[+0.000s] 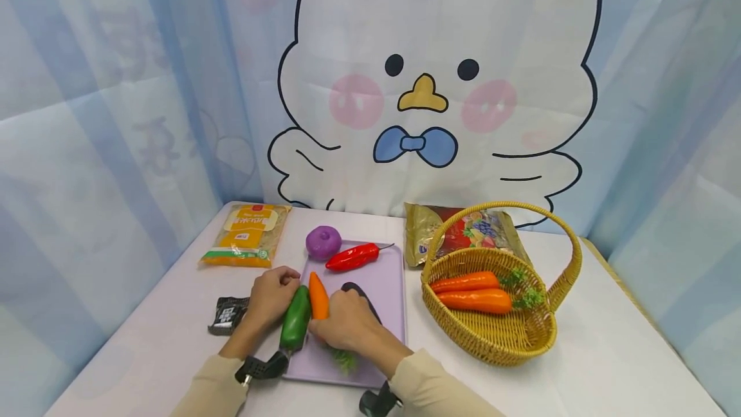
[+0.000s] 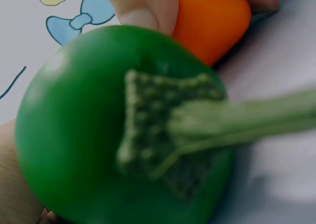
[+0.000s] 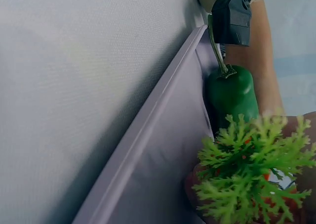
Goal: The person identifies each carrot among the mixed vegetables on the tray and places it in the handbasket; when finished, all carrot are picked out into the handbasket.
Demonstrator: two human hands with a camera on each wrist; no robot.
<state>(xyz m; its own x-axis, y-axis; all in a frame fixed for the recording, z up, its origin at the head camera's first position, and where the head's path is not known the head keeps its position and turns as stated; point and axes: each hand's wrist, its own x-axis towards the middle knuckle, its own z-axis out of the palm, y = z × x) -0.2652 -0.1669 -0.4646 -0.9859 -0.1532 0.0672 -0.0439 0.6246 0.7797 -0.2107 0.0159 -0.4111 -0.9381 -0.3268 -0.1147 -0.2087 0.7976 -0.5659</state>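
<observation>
My right hand [image 1: 345, 320] grips an orange carrot [image 1: 319, 298] over the lilac tray [image 1: 395, 327]. The carrot's leafy green top [image 3: 252, 169] sticks out below that hand in the right wrist view. My left hand [image 1: 272, 295] holds a green pepper [image 1: 296, 320] near its tip, at the tray's left rim. The pepper's stem [image 2: 242, 120] points back toward me in the left wrist view. Green pepper and carrot lie side by side. A red chili pepper [image 1: 354, 257] and a purple onion [image 1: 323, 242] are at the tray's far end. Partly behind my right hand lies a dark, long vegetable [image 1: 363, 298].
To the right stands a wicker basket [image 1: 492, 346] with a tall handle and two carrots [image 1: 475, 301] inside. A gold-and-red packet [image 1: 419, 230] lies behind it. On the left are a yellow grain bag [image 1: 246, 237] and a small black packet [image 1: 228, 315].
</observation>
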